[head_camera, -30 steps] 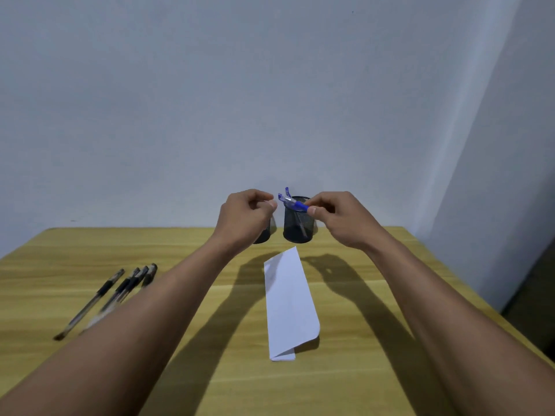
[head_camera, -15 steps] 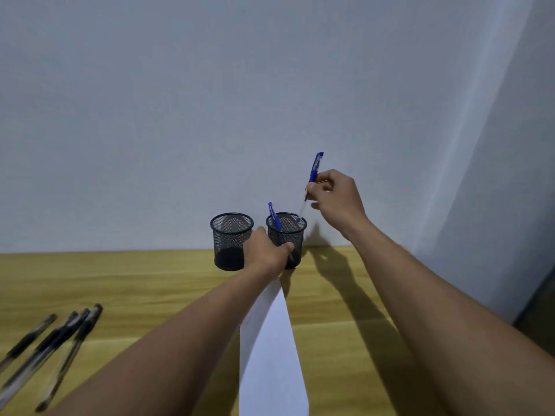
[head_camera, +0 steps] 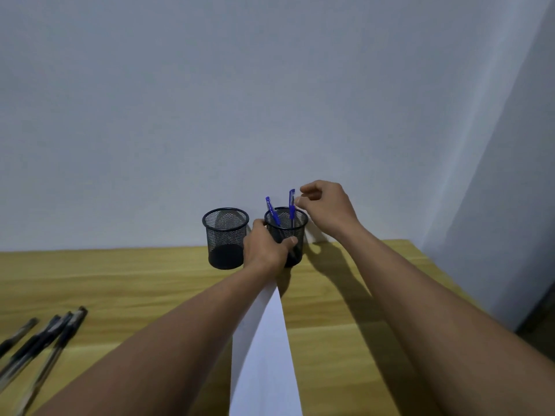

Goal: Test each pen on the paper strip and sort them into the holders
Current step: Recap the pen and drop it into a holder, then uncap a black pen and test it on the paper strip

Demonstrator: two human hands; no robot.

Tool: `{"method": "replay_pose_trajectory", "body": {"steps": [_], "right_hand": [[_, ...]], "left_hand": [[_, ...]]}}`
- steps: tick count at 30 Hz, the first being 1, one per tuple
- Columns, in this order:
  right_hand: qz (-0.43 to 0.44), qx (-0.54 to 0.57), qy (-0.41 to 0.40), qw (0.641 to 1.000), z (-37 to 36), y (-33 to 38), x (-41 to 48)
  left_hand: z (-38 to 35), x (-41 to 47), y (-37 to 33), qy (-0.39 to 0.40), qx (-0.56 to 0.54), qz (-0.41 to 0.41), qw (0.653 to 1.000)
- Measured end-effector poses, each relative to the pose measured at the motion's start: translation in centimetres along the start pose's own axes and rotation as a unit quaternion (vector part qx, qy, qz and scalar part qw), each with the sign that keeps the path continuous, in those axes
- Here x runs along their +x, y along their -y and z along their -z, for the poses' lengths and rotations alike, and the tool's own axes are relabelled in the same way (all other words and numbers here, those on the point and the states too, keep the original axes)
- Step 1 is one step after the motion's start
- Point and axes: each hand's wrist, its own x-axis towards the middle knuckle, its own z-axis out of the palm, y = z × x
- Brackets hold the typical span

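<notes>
Two black mesh holders stand by the wall. The left holder (head_camera: 225,235) looks empty. My left hand (head_camera: 265,250) grips the right holder (head_camera: 301,221) from its left side, thumb across the front. Two blue pens stand in that holder, one leaning left (head_camera: 271,210) and one upright (head_camera: 292,202). My right hand (head_camera: 327,210) hovers just right of the upright pen's cap, its fingertips loosely curled and a hair apart from it. The white paper strip (head_camera: 264,355) runs from the right holder toward me, partly under my left forearm.
Several black pens (head_camera: 45,340) lie in a bunch at the left on the wooden table (head_camera: 120,280). The pale wall (head_camera: 270,115) rises directly behind the holders. The table's right edge (head_camera: 450,283) falls away toward a dark corner.
My right hand lowered the blue pen into the right holder and let it go. My left hand closed round that holder. The view shifted closer to the holders.
</notes>
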Motion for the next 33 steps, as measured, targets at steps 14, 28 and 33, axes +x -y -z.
{"method": "replay_pose_trajectory", "body": {"steps": [14, 28, 33], "right_hand": [[0.152, -0.1, 0.168, 0.969, -2.5, 9.2, -8.8], [0.207, -0.162, 0.383, 0.886, -17.6, 12.5, -20.1], [0.24, -0.218, 0.382, 0.865, -19.4, 12.3, -20.6]], "left_hand": [[14.8, -12.2, 1.2, -0.107, 0.028, -0.044, 0.993], [24.1, -20.4, 12.2, -0.171, 0.293, 0.057, 0.939], [23.8, -20.2, 12.9, -0.199, 0.337, 0.048, 0.919]]}}
